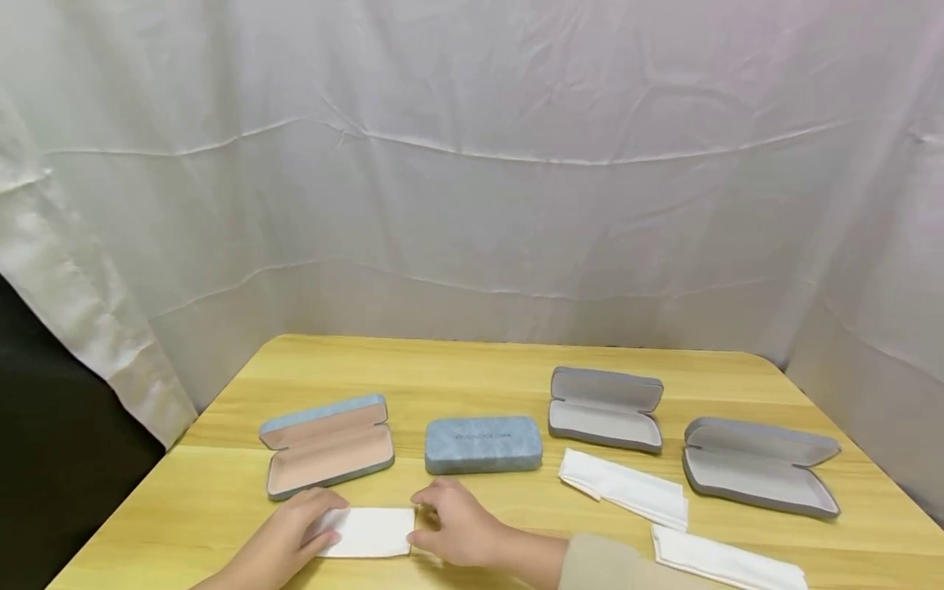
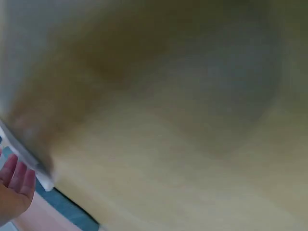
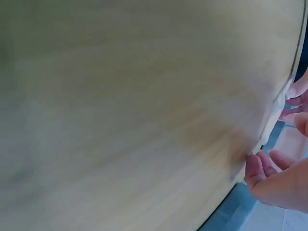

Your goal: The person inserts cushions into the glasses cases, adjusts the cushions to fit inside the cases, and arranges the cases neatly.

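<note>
A white folded cloth (image 1: 371, 531) lies flat on the yellow wood-grain table near its front edge, between both hands. My left hand (image 1: 283, 533) grips its left end, thumb over the near side and fingers along the far side. At the right end, my right hand (image 1: 462, 524) holds the edge with curled fingers, thumb at the near corner and forefinger at the far one. The left wrist view catches the left fingers (image 2: 18, 180) beside the pale cloth (image 2: 24, 156). In the right wrist view, the right hand (image 3: 276, 178) sits low at the cloth's end.
Behind the left hand stands an open blue glasses case (image 1: 332, 451) lined in pink. A closed blue case (image 1: 483, 447) sits behind the right hand. Two grey cases (image 1: 605, 418) stand open on the right, near two more folded white cloths (image 1: 627, 490). White curtains (image 1: 472, 205) enclose the table.
</note>
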A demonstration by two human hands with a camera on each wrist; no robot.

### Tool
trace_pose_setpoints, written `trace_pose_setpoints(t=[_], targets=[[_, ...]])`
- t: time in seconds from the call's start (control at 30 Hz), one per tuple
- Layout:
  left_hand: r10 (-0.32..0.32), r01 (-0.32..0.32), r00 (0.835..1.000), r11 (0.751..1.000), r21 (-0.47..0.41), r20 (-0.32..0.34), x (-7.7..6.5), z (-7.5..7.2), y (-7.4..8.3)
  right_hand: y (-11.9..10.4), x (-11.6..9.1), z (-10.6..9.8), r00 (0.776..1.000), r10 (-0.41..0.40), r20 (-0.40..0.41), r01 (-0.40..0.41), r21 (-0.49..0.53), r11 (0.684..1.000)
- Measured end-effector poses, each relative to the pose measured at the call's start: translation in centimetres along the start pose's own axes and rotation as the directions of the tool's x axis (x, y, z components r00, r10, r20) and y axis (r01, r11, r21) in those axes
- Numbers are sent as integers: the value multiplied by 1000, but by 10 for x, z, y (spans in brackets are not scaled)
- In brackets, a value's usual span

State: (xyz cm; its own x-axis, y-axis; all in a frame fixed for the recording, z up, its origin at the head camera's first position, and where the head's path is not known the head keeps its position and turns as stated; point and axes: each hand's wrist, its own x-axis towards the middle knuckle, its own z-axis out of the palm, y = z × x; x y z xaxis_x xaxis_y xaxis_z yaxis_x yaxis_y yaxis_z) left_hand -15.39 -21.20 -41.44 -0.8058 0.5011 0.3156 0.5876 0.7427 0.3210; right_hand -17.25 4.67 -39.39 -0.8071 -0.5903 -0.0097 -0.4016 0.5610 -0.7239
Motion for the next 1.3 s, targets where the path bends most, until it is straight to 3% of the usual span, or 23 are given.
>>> trace_pose_setpoints(t=[0.13, 0.3, 0.4, 0.53, 0.7, 0.8, 0.9, 1.07, 1.3], targets=[[6, -7, 1000, 999, 45, 17, -6, 1, -7, -3, 7, 4, 1000, 26, 0, -26, -28, 999], [-5, 2, 1000, 996, 85, 29, -6, -6, -11, -11, 16, 4, 995, 81, 64, -70, -158, 985], [10, -18, 997, 994, 104, 77, -5, -10, -13, -14, 21, 6, 989, 119, 92, -96, -224, 970], [-8, -9, 989, 993, 115, 149, -4, -14, -15, -16, 26, 9, 990, 130, 49, -114, -246, 963], [-109, 105, 974, 994, 30, 198, -4, -20, -20, -18, 30, 12, 989, 146, 7, -138, -273, 952], [-225, 242, 945, 969, -48, 237, -4, -23, -22, -19, 32, 12, 987, 160, 5, -152, -284, 947], [-302, 329, 919, 942, -70, 254, -3, -24, -22, -21, 34, 13, 987, 163, -4, -157, -293, 943], [-311, 335, 918, 940, -63, 247, -3, -25, -22, -23, 36, 12, 984, 175, -27, -175, -290, 941], [-281, 345, 903, 925, -157, 324, -3, -27, -24, -22, 32, 13, 984, 170, -48, -176, -196, 965]])
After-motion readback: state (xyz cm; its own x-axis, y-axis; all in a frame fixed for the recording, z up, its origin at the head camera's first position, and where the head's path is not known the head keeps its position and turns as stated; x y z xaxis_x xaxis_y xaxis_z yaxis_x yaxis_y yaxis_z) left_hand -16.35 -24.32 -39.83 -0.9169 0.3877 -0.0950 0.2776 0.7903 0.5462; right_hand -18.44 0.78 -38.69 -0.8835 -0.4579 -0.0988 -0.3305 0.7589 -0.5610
